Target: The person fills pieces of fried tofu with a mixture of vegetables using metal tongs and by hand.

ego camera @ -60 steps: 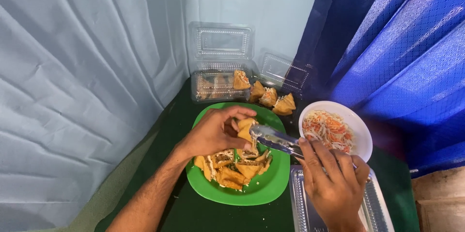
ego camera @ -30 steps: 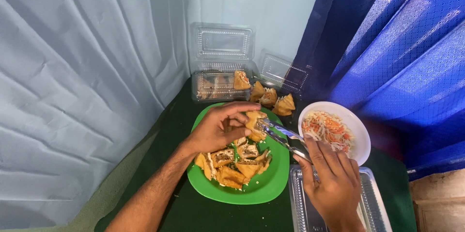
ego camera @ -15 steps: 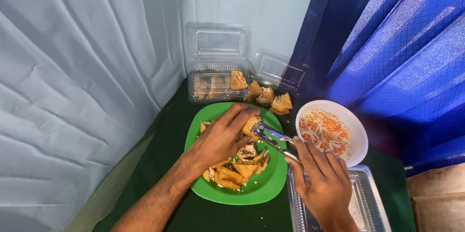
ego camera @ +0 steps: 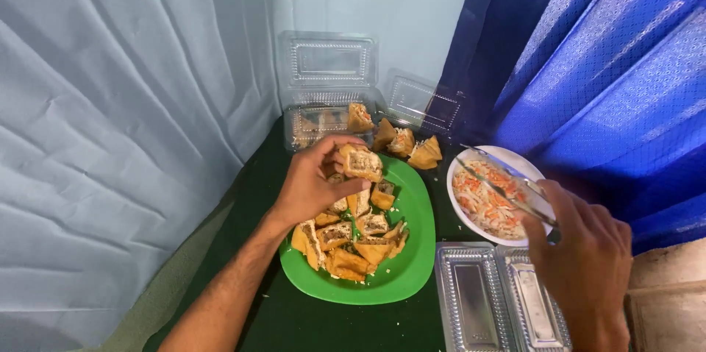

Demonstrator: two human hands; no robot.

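Note:
My left hand (ego camera: 312, 179) holds a fried stuffed tofu piece (ego camera: 360, 161) above the far edge of a green plate (ego camera: 409, 264). Several cut tofu pieces (ego camera: 353, 238) lie heaped on that plate. My right hand (ego camera: 585, 256) grips metal tongs (ego camera: 504, 192), whose tips reach over a white bowl (ego camera: 529, 168) of shredded vegetable salad (ego camera: 482, 201). The two hands are apart, the bowl to the right of the plate.
Open clear plastic clamshell boxes (ego camera: 327, 80) stand at the back with tofu pieces (ego camera: 404, 142) in and beside them. Another clear box (ego camera: 496, 304) lies open in front of the bowl. A pale curtain hangs left, a blue tarp (ego camera: 588, 65) right. The tabletop is dark green.
My left hand has lifted a tofu piece off the plate toward the back. My right hand has swung the tongs from the plate over to the salad bowl.

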